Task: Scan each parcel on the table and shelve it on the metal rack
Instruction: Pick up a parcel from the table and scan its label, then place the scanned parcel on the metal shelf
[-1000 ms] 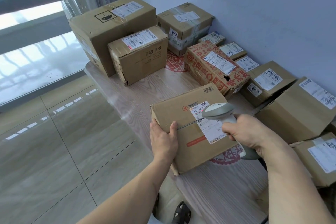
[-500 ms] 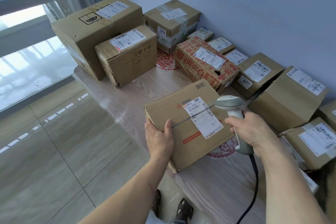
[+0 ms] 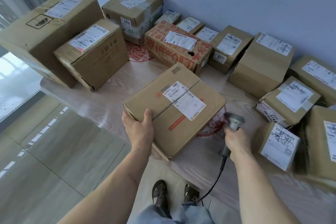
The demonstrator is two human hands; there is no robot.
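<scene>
left hand point(image 3: 139, 129) clasps near corner of flat parcel point(image 3: 174, 109) at bench point(image 3: 116, 96) edge, label up for reading. right hand point(image 3: 234, 140) grasps scanner point(image 3: 233, 122) beside it, off the label. likely ready to lift. rack not in view.

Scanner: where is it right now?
Head view, lower right of centre: the scanner is in the right hand, just right of the parcel that the left hand holds.

Head-worn view, steeply down, close over table point(image 3: 127, 82)
</scene>
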